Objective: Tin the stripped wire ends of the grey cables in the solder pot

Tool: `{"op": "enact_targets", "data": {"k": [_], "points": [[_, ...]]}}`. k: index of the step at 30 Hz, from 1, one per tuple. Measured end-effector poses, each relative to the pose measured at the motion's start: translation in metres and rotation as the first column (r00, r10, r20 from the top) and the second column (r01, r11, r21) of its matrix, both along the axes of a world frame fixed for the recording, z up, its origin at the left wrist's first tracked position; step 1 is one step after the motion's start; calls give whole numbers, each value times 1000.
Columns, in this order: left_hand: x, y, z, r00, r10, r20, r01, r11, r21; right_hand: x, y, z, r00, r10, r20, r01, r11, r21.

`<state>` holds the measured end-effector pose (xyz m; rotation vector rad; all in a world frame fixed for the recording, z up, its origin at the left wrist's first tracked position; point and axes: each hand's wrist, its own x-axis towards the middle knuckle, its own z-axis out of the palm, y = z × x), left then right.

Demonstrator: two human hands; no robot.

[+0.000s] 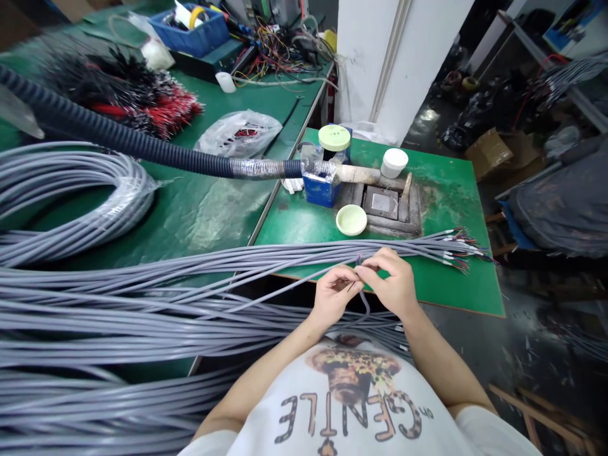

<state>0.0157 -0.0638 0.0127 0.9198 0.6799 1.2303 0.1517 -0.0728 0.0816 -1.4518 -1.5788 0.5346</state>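
Note:
My left hand (336, 291) and my right hand (390, 278) meet at the front edge of the green table, fingertips pinched together. Between them are the thin coloured wires (358, 259) at the end of one grey cable (366, 304), which bends down below my fingers. Just beyond my hands, a bundle of grey cables (285, 252) runs across the table, its stripped ends (458, 250) fanned out at the right. More grey cables (142, 329) lie to the left and below.
A black corrugated hose (166, 149) reaches a blue box (321, 192). Nearby are a square metal pot (381, 202), a pale green dish (351, 220) and a white tub (394, 163). Coiled cable (123, 202) lies left; a white pillar (375, 63) stands behind.

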Motion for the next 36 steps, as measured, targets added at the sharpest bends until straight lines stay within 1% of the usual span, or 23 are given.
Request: {"op": "enact_targets", "data": {"k": [2, 3, 4, 6, 7, 8, 9, 11, 14, 17, 20, 22, 23, 25, 27, 29, 32, 35, 36], "points": [[2, -1, 1, 1000, -5, 25, 5, 1000, -18, -5, 1, 3, 996, -7, 93, 2, 999, 45], [3, -1, 0, 998, -31, 59, 33, 999, -43, -6, 3, 3, 996, 5, 89, -9, 999, 40], [3, -1, -2, 992, -79, 101, 86, 994, -71, -5, 5, 3, 998, 29, 51, -30, 999, 17], [2, -1, -8, 956, -241, 168, 262, 958, -114, -1, 9, 0, 991, 99, -92, -104, 993, -51], [1, -1, -11, 930, -326, 172, 349, 928, -129, 2, 10, -2, 978, 130, -166, -145, 986, -81], [0, 0, -14, 909, -388, 156, 409, 901, -146, 4, 11, -4, 964, 151, -220, -177, 979, -105], [-1, 0, -16, 900, -417, 130, 434, 886, -165, 6, 12, -5, 957, 158, -243, -191, 974, -120], [-3, 1, -18, 913, -400, 83, 409, 891, -197, 9, 12, -4, 974, 133, -185, -158, 979, -129], [-3, 1, -15, 940, -334, 71, 341, 918, -203, 8, 10, 1, 998, 68, 11, -66, 994, -88], [-1, 1, -8, 948, -313, 58, 319, 930, -182, 6, 8, 8, 985, 72, 157, -71, 997, -14], [-1, 1, -3, 958, -283, 39, 286, 943, -168, 5, 7, 13, 968, 72, 242, -86, 995, 49], [-2, 1, -2, 966, -255, 35, 257, 951, -173, 5, 7, 13, 976, 78, 205, -91, 994, 55], [-3, 1, -2, 970, -241, 37, 243, 954, -177, 5, 6, 12, 986, 84, 146, -93, 994, 52], [-4, 1, -4, 975, -217, 56, 223, 957, -186, 5, 6, 8, 995, 95, -21, -94, 995, 44], [-5, 1, -6, 973, -203, 108, 222, 953, -206, 4, 5, 2, 979, 93, -180, -89, 996, 32], [-4, 2, -6, 964, -197, 179, 238, 941, -242, 4, 5, -4, 962, 83, -261, -81, 997, 18], [-5, 5, -4, 941, -193, 277, 278, 910, -309, 6, 6, -8, 965, 66, -253, -57, 997, 42], [-7, 9, 0, 921, -177, 347, 304, 882, -359, 12, 6, -9, 985, 62, -160, -43, 991, 124], [-8, 11, 1, 915, -172, 364, 311, 875, -371, 14, 6, -9, 991, 73, -113, -56, 987, 150]]}}
